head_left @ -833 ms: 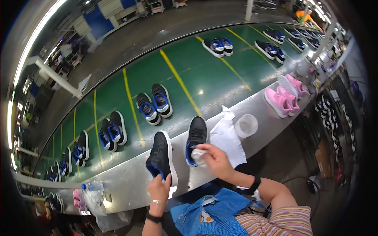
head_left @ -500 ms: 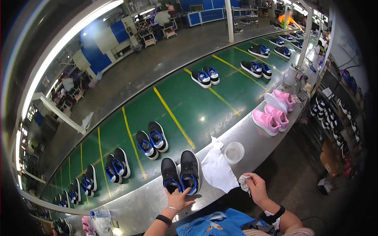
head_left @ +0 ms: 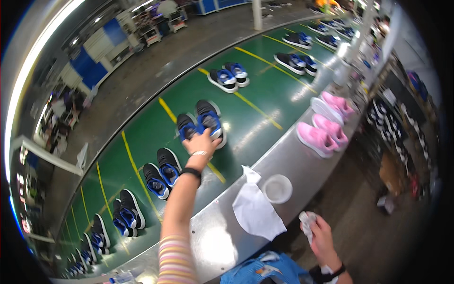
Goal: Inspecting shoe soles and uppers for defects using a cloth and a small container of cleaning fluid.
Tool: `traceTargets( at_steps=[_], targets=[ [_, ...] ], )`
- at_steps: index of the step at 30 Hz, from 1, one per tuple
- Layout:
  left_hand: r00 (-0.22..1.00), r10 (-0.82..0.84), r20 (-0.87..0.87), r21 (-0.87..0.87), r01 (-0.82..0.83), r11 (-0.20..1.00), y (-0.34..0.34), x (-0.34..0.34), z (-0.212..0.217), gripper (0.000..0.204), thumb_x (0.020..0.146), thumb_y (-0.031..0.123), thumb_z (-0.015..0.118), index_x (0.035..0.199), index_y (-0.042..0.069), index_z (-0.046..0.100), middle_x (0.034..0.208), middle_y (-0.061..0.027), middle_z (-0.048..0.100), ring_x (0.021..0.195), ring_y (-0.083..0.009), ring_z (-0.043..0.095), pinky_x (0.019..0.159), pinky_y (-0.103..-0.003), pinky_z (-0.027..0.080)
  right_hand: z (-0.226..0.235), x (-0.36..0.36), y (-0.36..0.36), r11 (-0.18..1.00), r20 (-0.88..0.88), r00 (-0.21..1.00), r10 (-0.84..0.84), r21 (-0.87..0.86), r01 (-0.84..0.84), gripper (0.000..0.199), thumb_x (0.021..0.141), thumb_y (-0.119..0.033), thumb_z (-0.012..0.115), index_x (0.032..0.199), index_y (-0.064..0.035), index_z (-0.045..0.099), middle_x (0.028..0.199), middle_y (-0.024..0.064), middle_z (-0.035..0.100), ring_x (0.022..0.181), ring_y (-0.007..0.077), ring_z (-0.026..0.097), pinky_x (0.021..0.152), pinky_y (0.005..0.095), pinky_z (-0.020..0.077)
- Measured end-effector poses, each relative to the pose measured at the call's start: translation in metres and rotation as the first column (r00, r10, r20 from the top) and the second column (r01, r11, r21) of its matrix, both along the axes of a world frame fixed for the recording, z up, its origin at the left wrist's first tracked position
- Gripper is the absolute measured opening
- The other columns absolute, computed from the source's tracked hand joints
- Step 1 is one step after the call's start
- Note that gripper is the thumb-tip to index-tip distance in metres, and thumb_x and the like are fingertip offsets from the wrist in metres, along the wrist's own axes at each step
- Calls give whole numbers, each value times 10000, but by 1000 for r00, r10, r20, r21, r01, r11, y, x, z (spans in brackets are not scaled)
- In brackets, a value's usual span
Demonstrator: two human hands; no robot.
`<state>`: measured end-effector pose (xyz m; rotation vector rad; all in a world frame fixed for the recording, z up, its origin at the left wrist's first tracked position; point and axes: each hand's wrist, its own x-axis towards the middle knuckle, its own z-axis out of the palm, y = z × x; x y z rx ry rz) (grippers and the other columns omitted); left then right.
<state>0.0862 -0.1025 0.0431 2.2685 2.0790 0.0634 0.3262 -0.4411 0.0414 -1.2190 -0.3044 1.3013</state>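
My left hand (head_left: 200,143) reaches out over the belt, its fingers hooked into the heel ends of a pair of black sneakers (head_left: 207,111) with blue linings and white soles. The toes point away from me. Whether the soles rest on the belt or hang just above it, I cannot tell. Off the near edge of the metal ledge, my right hand (head_left: 323,239) is closed round a crumpled white cloth (head_left: 308,223). Beside it on the ledge lie a flat white cloth (head_left: 255,208) and a round translucent tub (head_left: 277,189).
The green belt (head_left: 255,128) with yellow lines curves past, carrying several more black sneaker pairs, such as one pair (head_left: 162,173) at left and another (head_left: 228,77) farther off. Pink sneakers (head_left: 315,138) stand on the metal ledge (head_left: 213,241) at right. Shoe racks (head_left: 385,123) stand beyond.
My left hand has carried the black sneaker pair from the metal ledge forward onto or over the belt. My right hand keeps the crumpled cloth and sits slightly lower. The view has shifted.
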Motion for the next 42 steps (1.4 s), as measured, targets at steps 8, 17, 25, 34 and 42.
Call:
traceTargets(
  at_steps=[8,17,25,34,42],
  targets=[
    [966,-169,193,121,148,982,-12,10,-69,615,635,337,684,1188,228,437,1248,-221,322,1148,-373,323,901,-568,272,11,-12,-16,963,45,997,-68,-259,77,294,870,-67,450,1153,10,421,1002,91,540,831,147,538,699,223,451],
    [956,278,-90,-314,-292,903,-72,-164,-86,620,637,571,601,1138,239,450,890,-146,617,898,-316,569,857,-527,303,-13,3,98,977,506,835,214,-98,-191,178,765,14,543,940,40,558,884,51,585,793,107,547,720,232,439],
    [999,-27,-42,-182,19,983,-183,-159,-39,446,622,473,653,869,120,536,676,-103,573,691,-285,559,759,-468,358,-61,11,143,710,844,-233,483,-534,-459,110,687,-63,570,783,-17,599,778,206,582,741,330,576,657,378,464],
    [984,85,-157,-97,-101,990,-384,-130,-14,392,586,378,704,915,193,598,958,-137,492,951,-282,441,826,-456,289,-51,10,154,759,878,-150,455,-470,-451,126,698,-121,551,775,-42,611,784,171,606,742,335,588,673,389,469],
    [979,199,45,-60,-196,979,-382,-126,-94,385,664,408,646,731,43,544,648,-135,559,669,-319,540,760,-463,337,-47,15,139,848,968,68,241,-176,-500,203,702,-29,563,903,-22,592,824,151,597,755,271,588,688,335,456]
  ],
)
